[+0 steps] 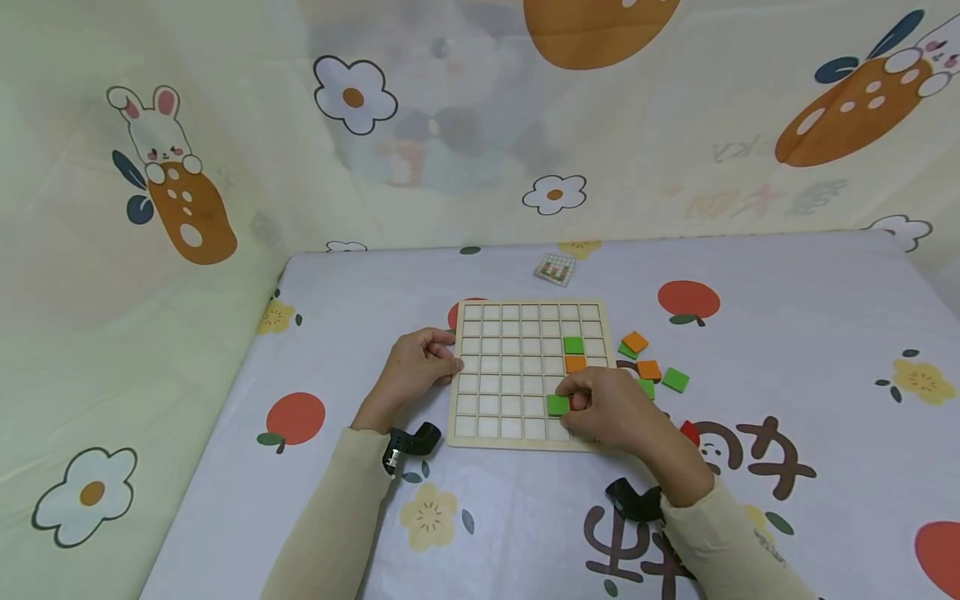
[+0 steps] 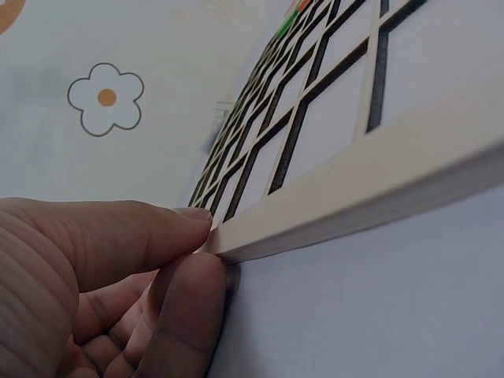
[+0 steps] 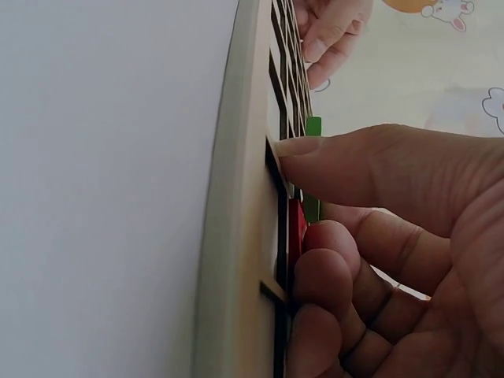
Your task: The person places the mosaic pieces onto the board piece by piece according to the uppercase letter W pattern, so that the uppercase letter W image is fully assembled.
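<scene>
A wooden grid board (image 1: 501,364) lies flat on the table, its square cells mostly bare. My left hand (image 1: 412,367) holds the board's left edge between thumb and fingertips, seen close in the left wrist view. Over the lower right cells, my right hand (image 1: 611,408) pinches a green square tile (image 1: 557,405), which stands on edge in the right wrist view. Beside it a red tile (image 3: 295,228) sits at the grid, partly hidden by my fingers. Higher up, another green tile (image 1: 573,345) lies in a cell, with an orange tile (image 1: 575,364) just below it.
Right of the board lie loose orange tiles (image 1: 648,370) and green tiles (image 1: 676,380), some overlapping. A small card with a grid picture (image 1: 556,269) rests behind the board. The patterned cloth (image 1: 360,333) covers the table, and a printed curtain (image 1: 450,192) stands behind.
</scene>
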Demonstrator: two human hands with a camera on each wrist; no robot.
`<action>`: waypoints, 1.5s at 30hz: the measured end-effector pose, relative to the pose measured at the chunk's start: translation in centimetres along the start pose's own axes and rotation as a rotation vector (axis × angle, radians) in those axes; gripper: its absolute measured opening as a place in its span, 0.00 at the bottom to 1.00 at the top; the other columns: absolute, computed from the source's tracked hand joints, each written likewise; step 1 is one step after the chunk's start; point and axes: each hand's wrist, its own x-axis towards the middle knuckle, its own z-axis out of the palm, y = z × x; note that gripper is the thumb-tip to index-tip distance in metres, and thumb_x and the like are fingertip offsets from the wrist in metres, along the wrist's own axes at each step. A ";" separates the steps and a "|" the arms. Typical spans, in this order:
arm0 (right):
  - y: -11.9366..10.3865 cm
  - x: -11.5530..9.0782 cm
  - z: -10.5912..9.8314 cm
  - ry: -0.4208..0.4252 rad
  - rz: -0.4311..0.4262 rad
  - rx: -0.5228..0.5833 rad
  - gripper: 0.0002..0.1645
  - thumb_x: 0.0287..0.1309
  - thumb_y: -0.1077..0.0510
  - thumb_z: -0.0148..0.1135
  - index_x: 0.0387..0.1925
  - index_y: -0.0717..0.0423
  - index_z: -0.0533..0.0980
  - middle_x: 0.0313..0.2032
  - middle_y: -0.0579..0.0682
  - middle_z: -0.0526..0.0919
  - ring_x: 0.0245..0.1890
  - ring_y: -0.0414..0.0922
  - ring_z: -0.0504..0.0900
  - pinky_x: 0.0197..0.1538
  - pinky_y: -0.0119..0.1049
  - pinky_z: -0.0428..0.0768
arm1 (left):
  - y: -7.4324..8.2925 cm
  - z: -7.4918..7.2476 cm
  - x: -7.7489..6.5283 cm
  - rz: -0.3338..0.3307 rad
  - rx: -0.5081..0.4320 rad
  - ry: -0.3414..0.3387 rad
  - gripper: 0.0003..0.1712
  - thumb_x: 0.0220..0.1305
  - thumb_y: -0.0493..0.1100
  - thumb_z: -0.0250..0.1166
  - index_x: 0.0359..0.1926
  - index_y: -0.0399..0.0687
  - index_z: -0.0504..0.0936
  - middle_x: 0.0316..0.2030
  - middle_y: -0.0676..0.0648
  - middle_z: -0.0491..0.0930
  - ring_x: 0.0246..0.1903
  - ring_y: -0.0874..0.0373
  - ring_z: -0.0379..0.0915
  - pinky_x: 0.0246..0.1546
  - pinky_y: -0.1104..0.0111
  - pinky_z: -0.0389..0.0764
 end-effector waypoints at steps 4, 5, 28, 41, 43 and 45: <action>0.0 0.0 0.0 -0.001 0.003 0.008 0.12 0.50 0.66 0.75 0.39 0.57 0.86 0.22 0.48 0.74 0.27 0.45 0.73 0.27 0.33 0.70 | 0.1 0.0 0.0 -0.009 -0.002 -0.001 0.23 0.62 0.30 0.73 0.57 0.34 0.81 0.34 0.45 0.83 0.28 0.61 0.79 0.32 0.73 0.85; 0.1 0.0 0.0 -0.002 0.004 0.010 0.12 0.50 0.66 0.76 0.39 0.57 0.86 0.22 0.48 0.74 0.27 0.45 0.73 0.27 0.33 0.70 | 0.1 0.0 0.0 -0.011 -0.002 -0.001 0.23 0.61 0.30 0.74 0.57 0.34 0.81 0.34 0.45 0.82 0.28 0.61 0.79 0.32 0.73 0.85; 0.3 -0.3 -0.2 0.002 -0.020 0.022 0.20 0.55 0.63 0.75 0.50 0.60 0.85 0.25 0.47 0.76 0.27 0.44 0.74 0.27 0.32 0.71 | -0.3 0.1 0.2 -0.012 -0.001 0.001 0.22 0.61 0.31 0.74 0.56 0.35 0.81 0.33 0.46 0.81 0.27 0.61 0.79 0.32 0.72 0.84; 1.9 -3.8 -4.2 0.111 -0.018 -0.027 0.15 0.60 0.60 0.73 0.48 0.61 0.85 0.29 0.46 0.77 0.31 0.45 0.73 0.27 0.32 0.72 | -0.2 0.1 0.0 -0.002 0.020 0.013 0.23 0.61 0.30 0.74 0.57 0.35 0.81 0.33 0.45 0.81 0.25 0.60 0.79 0.31 0.73 0.82; 2.5 -4.7 -4.6 0.118 -0.002 -0.046 0.16 0.59 0.60 0.74 0.48 0.60 0.86 0.28 0.46 0.76 0.30 0.45 0.74 0.27 0.32 0.72 | -0.1 0.1 0.0 -0.006 0.019 0.010 0.23 0.61 0.30 0.74 0.57 0.35 0.81 0.33 0.45 0.81 0.25 0.60 0.79 0.31 0.73 0.82; 3.1 -5.6 -4.9 0.119 0.019 -0.061 0.15 0.58 0.60 0.75 0.47 0.60 0.86 0.28 0.46 0.76 0.30 0.45 0.74 0.26 0.31 0.72 | -0.1 0.2 0.0 -0.010 0.010 0.006 0.23 0.61 0.30 0.74 0.57 0.35 0.81 0.33 0.45 0.81 0.25 0.60 0.79 0.31 0.73 0.83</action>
